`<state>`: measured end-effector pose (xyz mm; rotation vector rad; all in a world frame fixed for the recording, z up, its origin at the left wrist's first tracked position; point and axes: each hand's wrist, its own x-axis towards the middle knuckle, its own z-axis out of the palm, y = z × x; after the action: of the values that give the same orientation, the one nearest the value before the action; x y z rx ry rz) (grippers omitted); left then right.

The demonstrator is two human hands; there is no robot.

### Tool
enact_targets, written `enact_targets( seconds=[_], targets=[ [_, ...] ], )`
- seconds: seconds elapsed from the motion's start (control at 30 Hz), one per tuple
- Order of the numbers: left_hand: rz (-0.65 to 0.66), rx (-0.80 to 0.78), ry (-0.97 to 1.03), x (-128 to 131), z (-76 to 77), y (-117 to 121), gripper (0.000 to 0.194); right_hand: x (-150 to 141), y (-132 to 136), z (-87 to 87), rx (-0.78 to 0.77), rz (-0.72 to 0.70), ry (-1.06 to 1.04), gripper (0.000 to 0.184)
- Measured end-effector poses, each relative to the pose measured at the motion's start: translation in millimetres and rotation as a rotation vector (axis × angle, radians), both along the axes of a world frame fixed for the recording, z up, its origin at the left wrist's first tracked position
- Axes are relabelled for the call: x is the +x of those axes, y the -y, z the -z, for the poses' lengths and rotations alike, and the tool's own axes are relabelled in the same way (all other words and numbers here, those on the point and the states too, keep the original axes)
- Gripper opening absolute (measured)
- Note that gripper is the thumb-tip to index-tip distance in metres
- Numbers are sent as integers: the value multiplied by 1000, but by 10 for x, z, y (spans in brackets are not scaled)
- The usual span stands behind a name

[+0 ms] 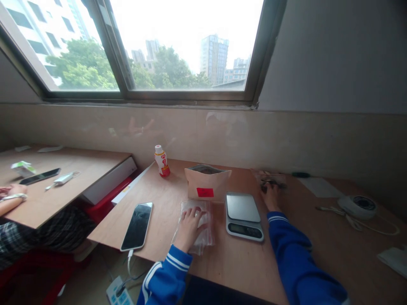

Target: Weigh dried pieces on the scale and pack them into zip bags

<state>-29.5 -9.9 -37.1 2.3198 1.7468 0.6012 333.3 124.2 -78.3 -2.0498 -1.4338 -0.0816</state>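
Note:
My left hand lies on a stack of clear zip bags with red-edged seals, its fingers spread and curved. Stretched farther out, my right hand is at a clear plastic bag with dark contents near the wall. Its fingertips are partly hidden among the dark pieces, so I cannot tell whether it grips any. Between my arms sits a kitchen scale with a bare silver plate. Behind the zip bags a brown paper pouch with a red label stands upright, its top gaping.
A phone on a charging cable and a drink bottle are at the left. On the right lie a white round device with a cord and a paper sheet. Another person's arm rests on the neighbouring table.

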Motion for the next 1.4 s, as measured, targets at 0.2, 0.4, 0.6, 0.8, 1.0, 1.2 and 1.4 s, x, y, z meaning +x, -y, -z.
enact_targets(
  seconds=[0.2, 0.4, 0.6, 0.8, 1.0, 1.2, 1.4],
  targets=[
    [-51, -118, 772, 80, -248, 184, 30, 140, 296, -409, 26, -22, -126, 16],
    [29, -549, 1605, 514, -566, 424, 31, -492, 1340, -1188, 299, -295, -471, 28],
    [80, -941, 1889, 492, -721, 541, 51, -1273, 2185, -1546, 83, -718, -518, 15],
    [72, -951, 1681, 275, -751, 555, 40, -1440, 2371, -1538, -67, -879, -451, 12],
    [48, -730, 1582, 279, -757, 569, 27, -1456, 2492, -1574, -226, -891, -427, 17],
    [91, -492, 1383, 349, -659, 614, 36, -1570, 2434, -1533, -183, -702, -390, 21],
    [141, -218, 1081, 403, -800, 702, 24, -1907, 2215, -1457, 93, -567, -445, 28]
  ],
)
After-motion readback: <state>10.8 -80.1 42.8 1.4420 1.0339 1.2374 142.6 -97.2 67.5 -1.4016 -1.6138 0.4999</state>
